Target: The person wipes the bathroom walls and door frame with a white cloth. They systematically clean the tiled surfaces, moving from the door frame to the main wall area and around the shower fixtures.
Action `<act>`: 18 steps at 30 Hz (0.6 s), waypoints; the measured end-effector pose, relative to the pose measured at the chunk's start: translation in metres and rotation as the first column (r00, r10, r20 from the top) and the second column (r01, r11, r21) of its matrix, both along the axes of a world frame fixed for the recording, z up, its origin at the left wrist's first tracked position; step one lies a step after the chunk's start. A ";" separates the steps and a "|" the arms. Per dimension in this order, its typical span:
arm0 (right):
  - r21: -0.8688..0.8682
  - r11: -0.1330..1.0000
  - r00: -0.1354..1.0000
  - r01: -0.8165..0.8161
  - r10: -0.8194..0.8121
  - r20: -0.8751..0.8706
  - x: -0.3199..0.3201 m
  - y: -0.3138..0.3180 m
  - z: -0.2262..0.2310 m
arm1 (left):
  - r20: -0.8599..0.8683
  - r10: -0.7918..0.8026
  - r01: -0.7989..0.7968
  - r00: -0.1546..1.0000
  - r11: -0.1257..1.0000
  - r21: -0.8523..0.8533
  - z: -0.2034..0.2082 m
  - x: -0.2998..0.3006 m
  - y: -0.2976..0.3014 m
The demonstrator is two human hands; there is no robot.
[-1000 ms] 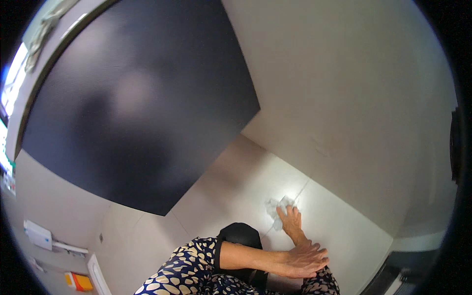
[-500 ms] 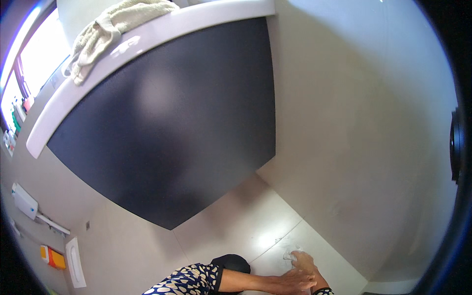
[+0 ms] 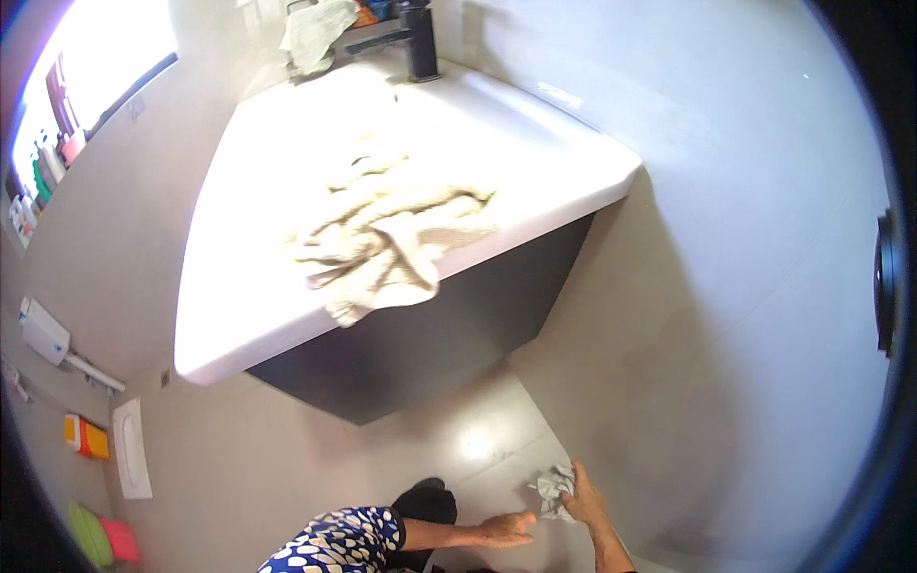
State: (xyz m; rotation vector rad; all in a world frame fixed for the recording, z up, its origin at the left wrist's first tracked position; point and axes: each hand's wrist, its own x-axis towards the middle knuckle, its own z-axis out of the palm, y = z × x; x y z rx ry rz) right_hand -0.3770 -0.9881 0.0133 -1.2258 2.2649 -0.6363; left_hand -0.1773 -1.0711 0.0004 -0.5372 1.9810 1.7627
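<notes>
Low over the floor, my right hand grips a crumpled whitish wad, which looks like paper or thin cloth. My left hand is just left of it, fingers stretched out and holding nothing. The patterned dark blue sleeve of my left arm comes in from the lower edge. Above, a cream towel lies bunched on the white washbasin top, one end hanging over its front edge.
A dark cabinet supports the basin, which carries a black faucet. At the right rises a grey wall. Far left are a white squat toilet, a yellow-orange bin, and green and pink containers.
My view has risen, bringing the basin top and faucet in. My hands, close together before, are now apart; the white wad has come up off the floor in my right hand.
</notes>
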 end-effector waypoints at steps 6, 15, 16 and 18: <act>0.162 0.977 0.990 -0.138 0.131 0.051 0.046 -0.006 0.105 | -0.050 0.534 -0.535 0.844 0.845 -0.009 0.049 0.010 0.031; -0.220 0.844 0.493 0.490 -0.060 0.868 0.089 0.029 0.285 | 0.000 0.608 -0.464 0.794 0.605 0.647 0.234 0.050 0.032; -0.253 0.759 0.428 0.600 -0.037 0.903 0.096 0.030 0.303 | -0.011 0.631 -0.495 0.776 0.619 0.610 0.244 0.054 0.035; -0.289 0.666 0.361 0.687 0.031 0.932 0.103 0.035 0.330 | 0.032 0.694 -0.563 0.720 0.556 0.611 0.293 0.063 0.029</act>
